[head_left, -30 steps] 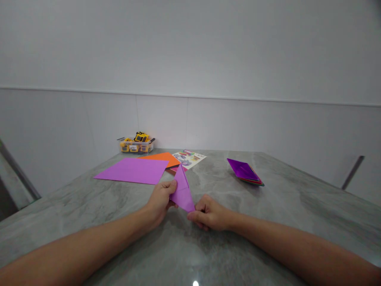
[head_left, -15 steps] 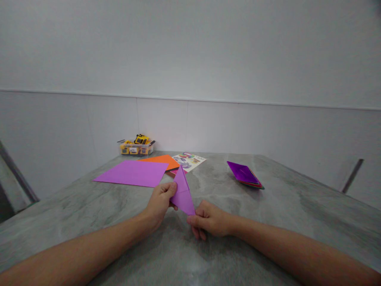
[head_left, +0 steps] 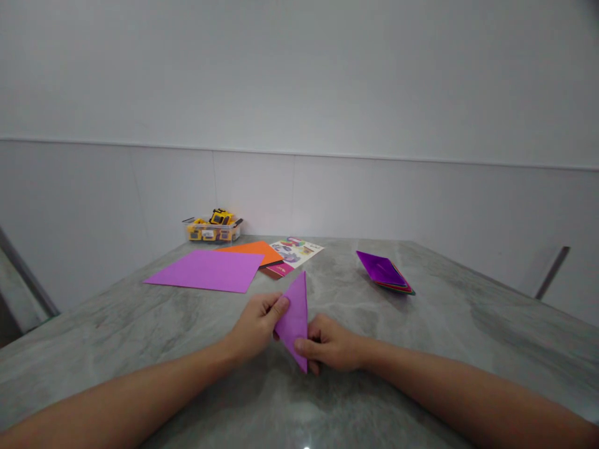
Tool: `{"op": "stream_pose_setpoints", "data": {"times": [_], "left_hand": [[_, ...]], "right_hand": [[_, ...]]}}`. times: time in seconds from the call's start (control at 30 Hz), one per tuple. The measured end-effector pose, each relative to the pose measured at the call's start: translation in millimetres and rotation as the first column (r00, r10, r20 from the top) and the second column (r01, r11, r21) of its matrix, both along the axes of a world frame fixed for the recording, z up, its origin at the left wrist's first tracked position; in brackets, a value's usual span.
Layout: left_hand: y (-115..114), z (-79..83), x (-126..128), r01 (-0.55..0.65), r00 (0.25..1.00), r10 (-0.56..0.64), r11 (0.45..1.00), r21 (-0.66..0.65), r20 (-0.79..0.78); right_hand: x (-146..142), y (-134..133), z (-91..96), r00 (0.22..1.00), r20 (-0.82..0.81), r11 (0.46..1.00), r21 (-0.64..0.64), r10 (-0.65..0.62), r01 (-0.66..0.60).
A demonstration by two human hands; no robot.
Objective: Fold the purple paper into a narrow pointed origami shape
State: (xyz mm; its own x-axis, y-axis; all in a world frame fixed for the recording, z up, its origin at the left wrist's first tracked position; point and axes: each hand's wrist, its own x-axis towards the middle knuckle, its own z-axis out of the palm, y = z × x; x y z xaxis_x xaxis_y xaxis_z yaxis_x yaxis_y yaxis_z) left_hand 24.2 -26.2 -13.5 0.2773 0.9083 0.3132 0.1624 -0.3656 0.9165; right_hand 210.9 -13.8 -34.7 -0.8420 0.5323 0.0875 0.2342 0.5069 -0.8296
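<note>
The folded lilac paper [head_left: 294, 315] is at the centre, between both hands and nearer the wearer than the other papers. Its long right edge now stands near vertical; half a second earlier this edge slanted down to the right. The upper point sits lower, and the lower point now projects below the right thumb. Whether that point touches the tabletop [head_left: 187, 324] cannot be told.

Left hand [head_left: 257, 321]: pinches the left side of the piece, thumb on the near face. Right hand [head_left: 330, 343]: pinches the right edge near the lower point, with the thumb on the face instead of at the corner. This change is judged to be a turn of the piece with a shifted right grip; the folding appears still in progress.

Beyond the left hand, a flat lilac sheet [head_left: 206, 269] overlaps an orange sheet [head_left: 257, 249]. The orange sheet partly covers a printed leaflet [head_left: 299, 251], whose pink lower end is now more exposed. At right lies a stack of coloured paper [head_left: 381, 269]. Farthest back, a clear box [head_left: 207, 234] holds yellow toy vehicles [head_left: 221, 217].
</note>
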Motion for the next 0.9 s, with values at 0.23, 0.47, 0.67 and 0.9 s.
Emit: {"op": "stream_pose_setpoints", "data": {"times": [0.23,0.47,0.67,0.9], "left_hand": [[4.0,-8.3,3.9,0.147,0.989,-0.142,0.972,-0.182,0.04],[-0.6,-6.2,1.4,0.163,0.981,-0.172,0.982,-0.099,-0.085],[-5.2,-4.4,3.9,0.394,0.919,-0.381,0.889,-0.232,0.101],[-11.2,6.7,1.1,0.255,0.947,-0.255,0.967,-0.023,-0.194]], "right_hand": [[0.6,-3.1,0.1,0.999,-0.011,0.998,0.049,0.031,-0.03],[-1.2,0.1,-3.4,0.99,-0.135,0.983,-0.182,-0.025,0.0],[-0.9,0.7,-4.5,0.983,-0.164,0.936,-0.351,-0.082,0.019],[-2.2,2.9,-6.3,0.98,-0.182,0.951,-0.309,-0.076,0.017]]}}
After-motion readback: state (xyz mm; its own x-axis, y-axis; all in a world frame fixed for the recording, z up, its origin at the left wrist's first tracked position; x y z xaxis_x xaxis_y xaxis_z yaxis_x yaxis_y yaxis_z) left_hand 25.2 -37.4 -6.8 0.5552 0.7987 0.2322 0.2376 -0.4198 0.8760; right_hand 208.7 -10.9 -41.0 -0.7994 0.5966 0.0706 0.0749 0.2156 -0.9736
